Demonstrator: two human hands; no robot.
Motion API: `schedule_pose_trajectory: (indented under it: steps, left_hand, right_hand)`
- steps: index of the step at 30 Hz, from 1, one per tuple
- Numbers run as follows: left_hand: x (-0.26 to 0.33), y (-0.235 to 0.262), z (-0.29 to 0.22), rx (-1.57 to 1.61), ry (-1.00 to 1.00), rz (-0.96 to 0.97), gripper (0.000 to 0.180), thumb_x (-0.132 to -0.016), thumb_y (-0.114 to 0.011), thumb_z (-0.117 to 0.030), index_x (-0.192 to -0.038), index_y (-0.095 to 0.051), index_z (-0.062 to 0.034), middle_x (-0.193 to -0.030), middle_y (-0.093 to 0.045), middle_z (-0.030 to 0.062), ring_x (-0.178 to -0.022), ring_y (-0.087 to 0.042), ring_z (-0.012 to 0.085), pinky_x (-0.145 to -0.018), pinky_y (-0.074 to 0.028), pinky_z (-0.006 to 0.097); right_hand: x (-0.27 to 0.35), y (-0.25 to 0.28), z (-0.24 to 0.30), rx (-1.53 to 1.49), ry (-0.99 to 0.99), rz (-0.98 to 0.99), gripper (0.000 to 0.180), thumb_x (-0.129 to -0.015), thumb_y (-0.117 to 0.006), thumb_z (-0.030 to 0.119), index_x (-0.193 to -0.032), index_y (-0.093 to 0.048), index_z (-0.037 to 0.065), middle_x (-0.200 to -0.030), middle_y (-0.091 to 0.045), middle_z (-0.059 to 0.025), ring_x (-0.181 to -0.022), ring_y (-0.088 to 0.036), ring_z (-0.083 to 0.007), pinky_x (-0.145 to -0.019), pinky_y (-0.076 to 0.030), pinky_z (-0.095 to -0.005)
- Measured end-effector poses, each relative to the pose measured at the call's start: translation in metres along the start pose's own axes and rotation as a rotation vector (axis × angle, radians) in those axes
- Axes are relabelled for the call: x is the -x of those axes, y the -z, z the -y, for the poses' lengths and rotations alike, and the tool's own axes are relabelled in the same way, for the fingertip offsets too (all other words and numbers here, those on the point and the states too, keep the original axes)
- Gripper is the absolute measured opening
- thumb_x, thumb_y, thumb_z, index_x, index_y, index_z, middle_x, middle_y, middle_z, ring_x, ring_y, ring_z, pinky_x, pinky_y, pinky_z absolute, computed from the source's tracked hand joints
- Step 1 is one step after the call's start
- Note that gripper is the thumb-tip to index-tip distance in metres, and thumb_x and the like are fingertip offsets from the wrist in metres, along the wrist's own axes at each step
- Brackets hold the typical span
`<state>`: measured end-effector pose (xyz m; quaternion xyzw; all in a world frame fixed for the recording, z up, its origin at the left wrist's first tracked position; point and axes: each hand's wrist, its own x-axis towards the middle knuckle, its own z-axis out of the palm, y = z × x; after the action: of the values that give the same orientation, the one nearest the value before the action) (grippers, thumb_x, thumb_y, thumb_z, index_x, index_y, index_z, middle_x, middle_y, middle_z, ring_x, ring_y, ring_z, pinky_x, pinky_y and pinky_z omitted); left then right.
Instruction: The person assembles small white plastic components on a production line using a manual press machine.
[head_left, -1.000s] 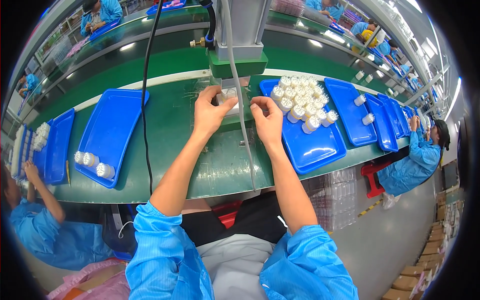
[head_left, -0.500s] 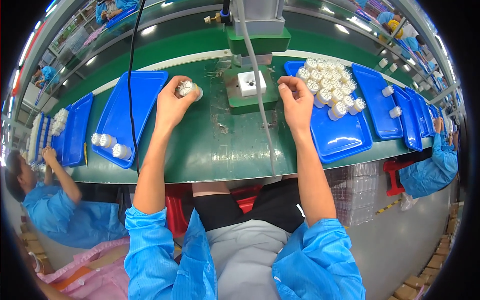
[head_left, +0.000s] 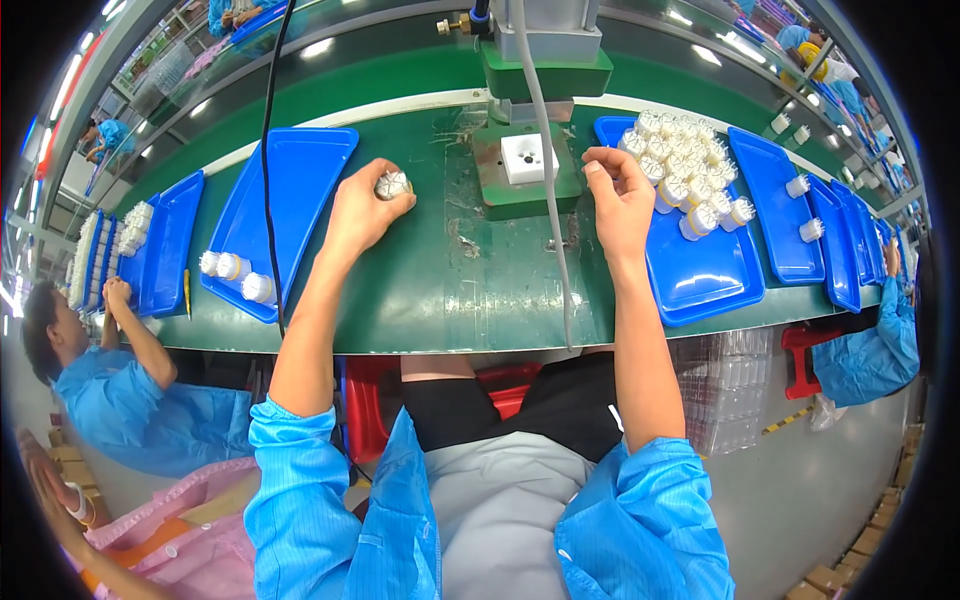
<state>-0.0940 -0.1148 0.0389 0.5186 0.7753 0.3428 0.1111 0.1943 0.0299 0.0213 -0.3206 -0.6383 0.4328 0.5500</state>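
My left hand (head_left: 366,207) is closed around a round white plastic part (head_left: 393,184) with a ribbed, spoke-patterned top, held over the green bench left of the press. My right hand (head_left: 622,200) hovers between the press and the loaded right tray, its fingers loosely bent and the thumb slightly apart, with nothing visible in it. Between my hands stands a green press base (head_left: 520,205) carrying a white square block (head_left: 524,160) with dark holes. Many similar white parts (head_left: 685,165) crowd the far half of the blue right tray (head_left: 705,290).
Another blue tray (head_left: 290,180) on the left holds three white parts (head_left: 257,288). A black cable (head_left: 268,170) and a grey hose (head_left: 545,130) hang across the bench. Further blue trays (head_left: 785,245) line the right. A co-worker in blue (head_left: 150,410) sits at left.
The view has shifted slightly, moving the bench scene rightward. My left hand still holds the part, its spoked top now facing up more. The right hand stays raised beside the press.
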Motion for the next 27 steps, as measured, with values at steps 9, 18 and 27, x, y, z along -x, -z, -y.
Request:
schedule_pose_trajectory:
  steps: [9, 18, 27]
  left_hand:
    - [0.020, -0.009, 0.007, 0.477, 0.088, -0.020, 0.039, -0.085, -0.076, -0.017, -0.118, -0.062, -0.0025, -0.097, -0.071, 0.0135, -0.082, -0.070, 0.0211, -0.073, -0.056, 0.032]
    - [0.063, -0.029, -0.015, 1.788, 0.066, 0.060, 0.039, -0.102, -0.061, -0.029, -0.132, -0.053, -0.0070, -0.116, -0.065, 0.0136, -0.087, -0.064, 0.0205, -0.076, -0.057, 0.028]
    - [0.073, -0.042, -0.011, 2.072, 0.143, 0.102, 0.041, -0.103, -0.056, -0.042, -0.133, -0.054, -0.0137, -0.118, -0.065, 0.0186, -0.082, -0.063, 0.0174, -0.070, -0.055, 0.024]
  right_hand:
    - [0.043, 0.013, 0.011, -0.038, -0.019, 0.029, 0.017, -0.096, -0.066, 0.008, -0.110, -0.067, -0.001, -0.104, -0.069, -0.0042, -0.095, -0.063, -0.0099, -0.087, -0.049, -0.0250]
    - [0.102, 0.041, 0.015, -0.085, -0.181, 0.104, 0.018, -0.095, -0.065, 0.005, -0.112, -0.065, -0.003, -0.103, -0.068, -0.0073, -0.093, -0.064, -0.0137, -0.085, -0.050, -0.0274]
    - [0.106, 0.043, 0.014, -0.114, -0.233, 0.104, 0.018, -0.095, -0.063, 0.002, -0.112, -0.065, -0.005, -0.102, -0.068, -0.0096, -0.091, -0.064, -0.0143, -0.082, -0.051, -0.0277]
